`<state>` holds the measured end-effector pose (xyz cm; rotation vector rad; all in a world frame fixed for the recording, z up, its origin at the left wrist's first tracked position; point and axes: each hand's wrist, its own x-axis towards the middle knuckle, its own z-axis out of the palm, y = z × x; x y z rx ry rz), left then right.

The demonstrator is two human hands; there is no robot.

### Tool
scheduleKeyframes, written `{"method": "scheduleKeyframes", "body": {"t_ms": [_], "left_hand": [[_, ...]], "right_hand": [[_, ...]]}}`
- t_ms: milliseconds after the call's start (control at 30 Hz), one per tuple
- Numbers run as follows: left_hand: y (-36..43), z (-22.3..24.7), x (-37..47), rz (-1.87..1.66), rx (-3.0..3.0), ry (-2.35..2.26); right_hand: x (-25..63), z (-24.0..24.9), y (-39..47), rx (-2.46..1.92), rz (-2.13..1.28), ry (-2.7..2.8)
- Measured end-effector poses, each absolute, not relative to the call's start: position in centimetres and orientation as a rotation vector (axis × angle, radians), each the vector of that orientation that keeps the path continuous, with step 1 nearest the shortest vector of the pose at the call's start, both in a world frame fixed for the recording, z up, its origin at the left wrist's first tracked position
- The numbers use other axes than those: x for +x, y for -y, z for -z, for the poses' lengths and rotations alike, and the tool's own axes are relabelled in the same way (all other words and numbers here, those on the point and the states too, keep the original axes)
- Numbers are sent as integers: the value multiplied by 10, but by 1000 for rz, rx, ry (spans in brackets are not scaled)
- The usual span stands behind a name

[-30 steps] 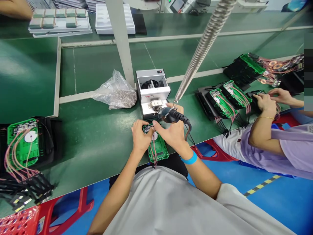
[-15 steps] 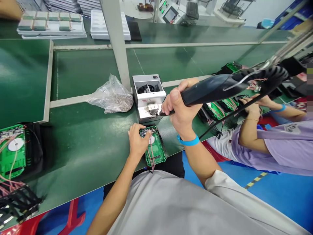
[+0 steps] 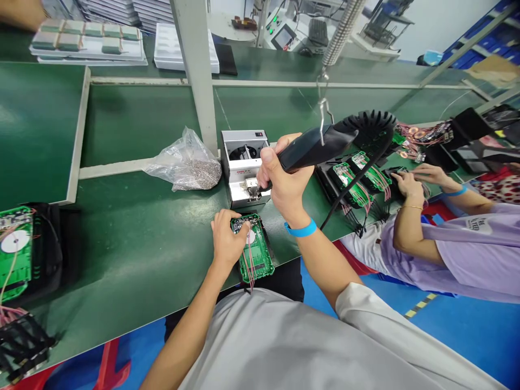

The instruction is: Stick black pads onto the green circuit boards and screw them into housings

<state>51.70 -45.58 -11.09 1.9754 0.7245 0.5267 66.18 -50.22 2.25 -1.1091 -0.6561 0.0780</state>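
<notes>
My right hand (image 3: 289, 184) is wrapped around a black electric screwdriver (image 3: 319, 147), which hangs by a hook from a coiled spring. Its tip points left and down at the front outlet of a silver screw feeder (image 3: 239, 176); my fingers partly cover where they meet. Below the feeder, my left hand (image 3: 227, 238) grips the upper left corner of a green circuit board unit (image 3: 260, 257), its thumb on the top parts. Pinkish wires run down the unit toward my body, past a white disc.
Left of the feeder lies a clear plastic bag (image 3: 184, 165) of small screws. Another wired green unit (image 3: 18, 265) sits at the far left. To the right, more units (image 3: 353, 187) stand near a co-worker's hands (image 3: 422, 181). A grey post (image 3: 197, 70) rises behind the bag.
My right hand has moved a little left with the screwdriver, bringing its tip to the feeder's outlet. The spring and cord have swung left. My left hand stays on the unit.
</notes>
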Motion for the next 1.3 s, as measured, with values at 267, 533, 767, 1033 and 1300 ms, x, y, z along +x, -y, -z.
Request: {"method": "scheduleKeyframes", "body": {"t_ms": [267, 533, 767, 1033, 1300], "left_hand": [[456, 111, 517, -534, 1978, -731], [455, 109, 518, -512, 1987, -727], [456, 109, 518, -521, 1983, -723], [456, 110, 517, -535, 1979, -721], [457, 111, 518, -518, 1981, -733]], "right_hand": [[656, -20, 515, -1142, -175, 624], [627, -12, 546, -1083, -278, 628], [627, 2, 544, -1145, -314, 610], [627, 4, 544, -1161, -331, 599], [628, 6, 543, -1138, -340, 612]]}}
